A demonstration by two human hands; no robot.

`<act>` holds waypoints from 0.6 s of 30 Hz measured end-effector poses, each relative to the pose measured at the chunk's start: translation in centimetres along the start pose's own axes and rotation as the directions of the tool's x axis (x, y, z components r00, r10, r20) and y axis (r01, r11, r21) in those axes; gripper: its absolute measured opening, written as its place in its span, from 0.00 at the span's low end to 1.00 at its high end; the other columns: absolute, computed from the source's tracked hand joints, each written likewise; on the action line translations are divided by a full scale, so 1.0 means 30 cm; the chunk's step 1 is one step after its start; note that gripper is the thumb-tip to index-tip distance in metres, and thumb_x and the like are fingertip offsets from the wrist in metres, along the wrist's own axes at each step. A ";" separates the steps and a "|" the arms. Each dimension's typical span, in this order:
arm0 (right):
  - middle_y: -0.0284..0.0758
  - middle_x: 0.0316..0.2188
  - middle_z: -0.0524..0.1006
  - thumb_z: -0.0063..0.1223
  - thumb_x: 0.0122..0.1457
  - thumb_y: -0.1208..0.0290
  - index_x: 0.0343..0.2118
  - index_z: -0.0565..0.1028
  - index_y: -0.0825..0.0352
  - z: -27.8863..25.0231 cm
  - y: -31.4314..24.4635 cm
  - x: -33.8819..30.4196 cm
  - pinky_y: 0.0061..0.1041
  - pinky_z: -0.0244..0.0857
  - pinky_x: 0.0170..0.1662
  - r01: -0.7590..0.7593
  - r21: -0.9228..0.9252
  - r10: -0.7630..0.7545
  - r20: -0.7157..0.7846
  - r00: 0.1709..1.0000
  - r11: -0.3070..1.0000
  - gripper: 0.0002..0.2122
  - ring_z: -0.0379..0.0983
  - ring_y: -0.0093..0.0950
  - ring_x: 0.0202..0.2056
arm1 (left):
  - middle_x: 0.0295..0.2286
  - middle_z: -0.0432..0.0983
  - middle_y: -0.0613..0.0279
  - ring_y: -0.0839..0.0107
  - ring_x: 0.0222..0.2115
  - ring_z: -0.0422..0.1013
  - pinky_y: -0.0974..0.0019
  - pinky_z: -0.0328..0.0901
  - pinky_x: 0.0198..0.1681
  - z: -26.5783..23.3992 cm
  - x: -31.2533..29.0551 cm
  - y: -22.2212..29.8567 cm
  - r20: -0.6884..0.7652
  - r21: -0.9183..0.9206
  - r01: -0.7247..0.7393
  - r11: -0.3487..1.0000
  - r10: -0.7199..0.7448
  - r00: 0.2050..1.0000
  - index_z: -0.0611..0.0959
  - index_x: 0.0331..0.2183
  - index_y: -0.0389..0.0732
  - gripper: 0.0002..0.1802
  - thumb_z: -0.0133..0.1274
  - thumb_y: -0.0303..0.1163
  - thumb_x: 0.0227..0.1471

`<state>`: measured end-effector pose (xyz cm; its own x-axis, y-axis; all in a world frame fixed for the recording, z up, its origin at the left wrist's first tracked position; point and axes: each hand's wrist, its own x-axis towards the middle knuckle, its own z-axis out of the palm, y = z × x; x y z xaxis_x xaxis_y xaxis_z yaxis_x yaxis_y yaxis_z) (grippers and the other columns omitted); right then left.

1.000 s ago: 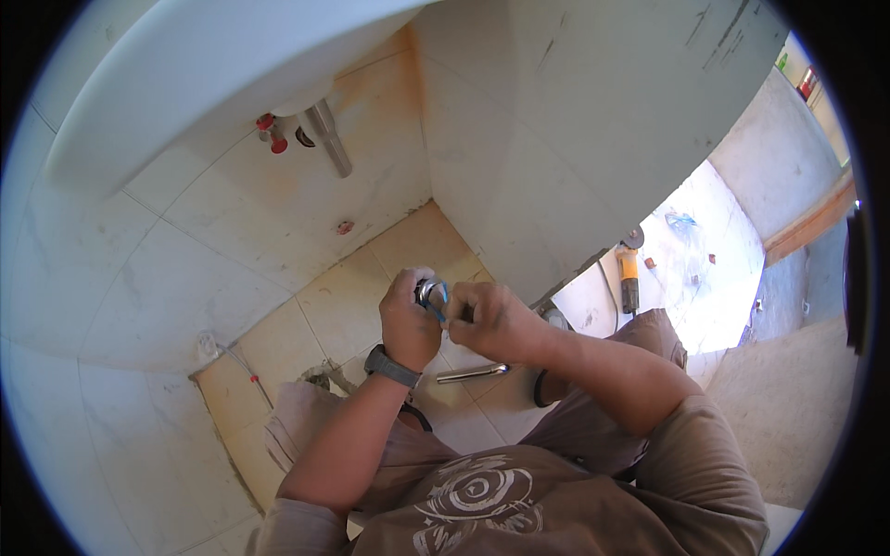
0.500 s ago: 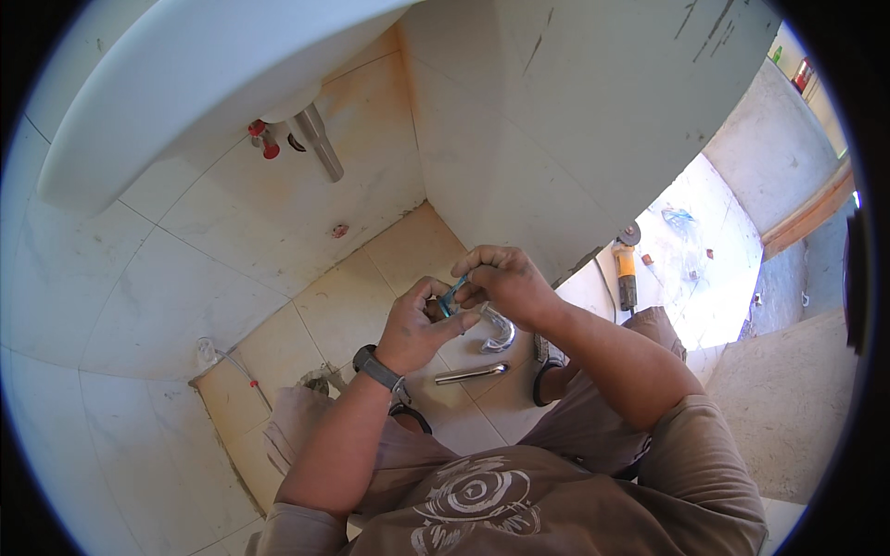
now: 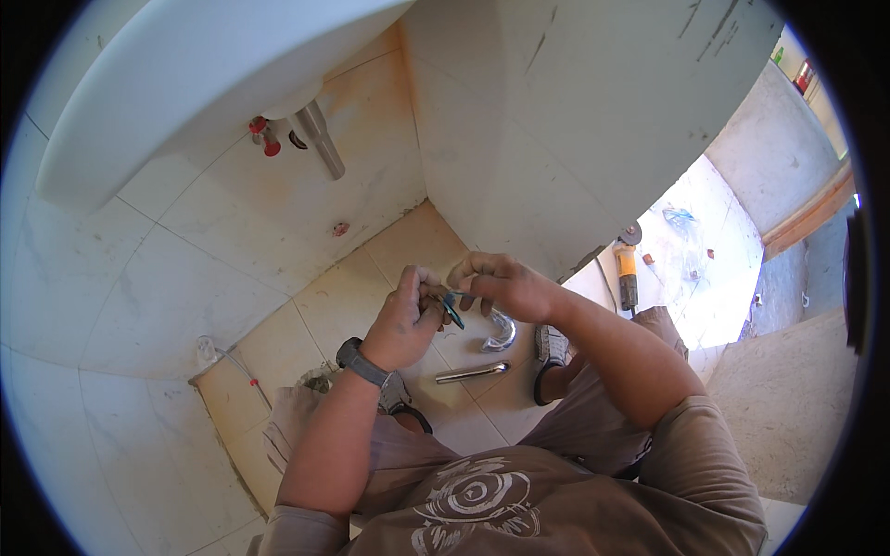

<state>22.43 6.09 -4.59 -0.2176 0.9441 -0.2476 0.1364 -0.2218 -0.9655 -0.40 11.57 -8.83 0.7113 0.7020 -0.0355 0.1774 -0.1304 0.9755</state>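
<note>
My left hand, with a dark watch on its wrist, is closed around a small blue-green piece held at chest height. My right hand meets it from the right, its fingertips pinched at the top of the same piece. What else lies inside the left fist is hidden. Just below the hands, a curved chrome pipe and a straight chrome tube lie on the tiled floor.
A white washbasin hangs overhead at the left, with a metal drain tailpiece and a red-handled valve on the tiled wall. A yellow power tool lies by the doorway. My sandalled feet rest on the floor.
The hands have lowered and drawn slightly apart. The shiny curved pipe held a second ago now lies on the floor, and a small blue-green piece is between the fingers.
</note>
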 end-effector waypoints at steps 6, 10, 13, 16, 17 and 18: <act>0.40 0.40 0.82 0.60 0.63 0.66 0.47 0.81 0.69 0.029 0.014 0.001 0.26 0.72 0.46 0.236 -0.221 -0.228 0.059 0.972 0.946 0.15 0.79 0.25 0.41 | 0.36 0.79 0.45 0.62 0.32 0.76 0.59 0.71 0.40 0.009 0.001 -0.009 -0.031 0.145 -0.058 0.988 0.063 0.998 0.62 0.52 0.38 0.26 0.53 0.18 0.55; 0.37 0.35 0.83 0.60 0.63 0.66 0.44 0.82 0.70 0.024 0.004 0.002 0.28 0.71 0.43 0.111 -0.173 -0.097 0.090 0.991 0.979 0.13 0.78 0.25 0.37 | 0.36 0.79 0.49 0.66 0.32 0.74 0.61 0.70 0.40 0.008 -0.009 0.010 0.002 0.184 -0.039 0.982 0.039 0.999 0.61 0.52 0.38 0.26 0.53 0.17 0.55; 0.35 0.32 0.83 0.59 0.64 0.67 0.39 0.82 0.70 0.015 -0.009 -0.001 0.28 0.71 0.41 0.023 -0.251 -0.007 0.067 0.998 0.968 0.11 0.77 0.25 0.33 | 0.37 0.77 0.56 0.74 0.31 0.71 0.66 0.69 0.39 0.010 -0.011 0.026 0.029 0.175 -0.027 0.984 0.022 0.999 0.63 0.51 0.38 0.24 0.52 0.16 0.57; 0.34 0.30 0.82 0.57 0.65 0.66 0.38 0.81 0.71 0.023 -0.016 -0.006 0.29 0.70 0.38 0.063 -0.287 -0.064 0.006 0.998 0.956 0.11 0.76 0.25 0.31 | 0.33 0.77 0.56 0.70 0.29 0.72 0.65 0.69 0.37 0.009 -0.010 0.040 0.004 0.185 -0.022 0.983 0.022 1.000 0.68 0.47 0.38 0.17 0.54 0.19 0.58; 0.35 0.29 0.81 0.57 0.65 0.65 0.38 0.81 0.71 0.026 -0.019 -0.007 0.29 0.70 0.38 0.067 -0.284 -0.070 0.000 0.998 0.956 0.11 0.76 0.25 0.31 | 0.31 0.78 0.53 0.67 0.29 0.73 0.63 0.68 0.35 0.006 -0.009 0.044 -0.010 0.212 -0.027 0.977 0.029 1.000 0.70 0.45 0.37 0.15 0.55 0.20 0.59; 0.35 0.29 0.81 0.56 0.66 0.65 0.38 0.80 0.71 0.029 -0.021 -0.008 0.29 0.69 0.39 0.078 -0.277 -0.082 -0.003 0.997 0.958 0.12 0.76 0.25 0.32 | 0.29 0.78 0.51 0.63 0.28 0.74 0.61 0.68 0.34 0.005 -0.008 0.046 -0.034 0.244 -0.022 0.969 0.031 0.999 0.71 0.43 0.37 0.13 0.57 0.22 0.59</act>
<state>21.54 5.80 -3.99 -0.2246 0.9599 -0.1676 0.3817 -0.0715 -0.9215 -0.23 11.11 -7.49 0.6932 0.7207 0.0021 0.3226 -0.3129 0.8933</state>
